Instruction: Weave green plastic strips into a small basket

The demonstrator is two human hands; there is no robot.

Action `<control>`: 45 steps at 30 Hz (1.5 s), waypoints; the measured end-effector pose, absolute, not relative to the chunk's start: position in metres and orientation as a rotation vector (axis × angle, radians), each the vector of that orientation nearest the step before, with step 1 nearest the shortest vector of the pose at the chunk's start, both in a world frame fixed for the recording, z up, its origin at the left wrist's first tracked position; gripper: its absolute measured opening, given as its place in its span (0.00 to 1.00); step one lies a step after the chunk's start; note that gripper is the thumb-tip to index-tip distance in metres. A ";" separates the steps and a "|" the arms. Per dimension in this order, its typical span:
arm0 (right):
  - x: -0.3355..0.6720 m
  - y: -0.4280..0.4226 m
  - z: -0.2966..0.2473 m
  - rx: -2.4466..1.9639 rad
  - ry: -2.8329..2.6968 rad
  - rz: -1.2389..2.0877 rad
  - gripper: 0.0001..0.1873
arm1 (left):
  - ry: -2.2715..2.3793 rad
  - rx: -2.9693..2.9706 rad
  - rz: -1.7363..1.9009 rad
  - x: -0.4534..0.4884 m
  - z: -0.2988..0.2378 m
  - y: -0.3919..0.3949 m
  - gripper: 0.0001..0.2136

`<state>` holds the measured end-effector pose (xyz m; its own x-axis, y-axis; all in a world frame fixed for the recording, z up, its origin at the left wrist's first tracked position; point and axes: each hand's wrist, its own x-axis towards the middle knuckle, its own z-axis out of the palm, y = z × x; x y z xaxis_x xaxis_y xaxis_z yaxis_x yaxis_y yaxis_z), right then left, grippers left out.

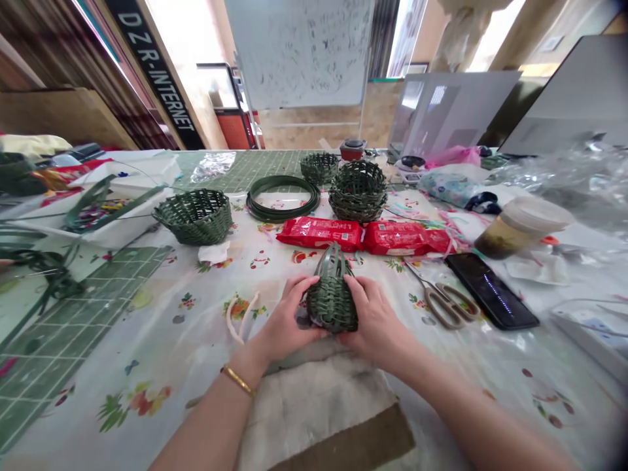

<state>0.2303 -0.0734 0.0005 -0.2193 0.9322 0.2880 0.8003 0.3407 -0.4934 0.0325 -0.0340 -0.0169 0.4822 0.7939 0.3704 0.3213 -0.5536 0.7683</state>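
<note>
A small woven piece of dark green strips [333,297] is held between my two hands near the table's front. My left hand [289,314] grips its left side, fingers curled over the edge and thumb low at the near side. On the opposite side my right hand [375,320] is closed round it in the same way. Loose strip ends point away from me at the top of the weave. Under my hands lies a grey-white cloth [324,399] with a brown band. The underside of the woven piece is hidden.
Beyond my hands lie red packets [321,233], a strip coil [283,212] and woven baskets [193,219]. Scissors [449,304], a phone [492,291] and a lidded cup [520,229] are on the right. A white tray [105,219] stands left, near a partly visible other person's hand.
</note>
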 end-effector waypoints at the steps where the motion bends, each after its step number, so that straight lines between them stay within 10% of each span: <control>1: 0.230 -0.072 0.001 -1.512 -2.051 0.358 0.45 | 0.905 2.113 0.979 0.033 -0.016 -0.035 0.38; 22: 0.222 -0.067 -0.022 -1.181 -1.928 0.317 0.49 | 0.925 2.002 1.167 0.046 -0.020 -0.048 0.54; 45: 0.221 -0.065 -0.037 -1.019 -1.818 0.364 0.46 | 1.125 2.212 1.216 0.056 -0.012 -0.054 0.51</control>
<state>0.2207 -0.0646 -0.0374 -0.1664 0.7755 0.6090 0.4811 0.6029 -0.6364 0.0560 -0.0543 -0.0124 0.3063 0.7913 0.5292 0.4664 -0.6094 0.6412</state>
